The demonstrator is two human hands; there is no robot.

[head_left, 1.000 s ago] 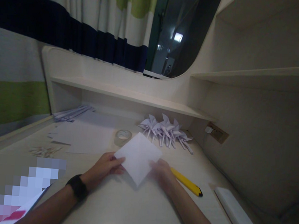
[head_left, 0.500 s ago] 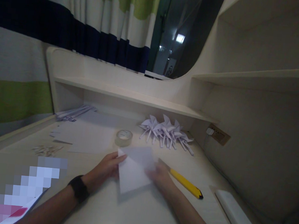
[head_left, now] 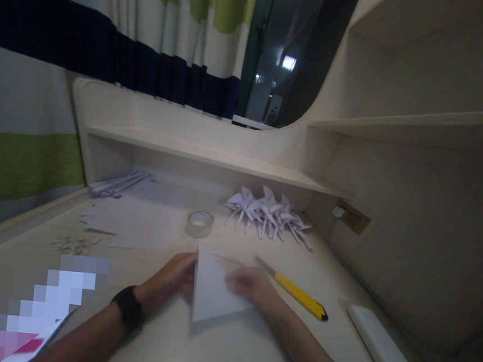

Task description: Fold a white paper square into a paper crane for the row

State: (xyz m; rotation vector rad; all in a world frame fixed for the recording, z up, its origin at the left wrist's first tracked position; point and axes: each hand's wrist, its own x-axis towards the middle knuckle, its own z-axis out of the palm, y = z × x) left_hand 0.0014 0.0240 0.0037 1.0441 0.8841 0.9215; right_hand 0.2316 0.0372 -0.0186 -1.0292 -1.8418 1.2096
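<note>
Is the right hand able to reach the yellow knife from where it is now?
Probably yes: the right hand presses the folded paper, and the yellow knife lies just beside it with nothing between.

Dim, murky indoor light, soft blur throughout, wide-angle bending at the edges, pixelated patch lower left.
</note>
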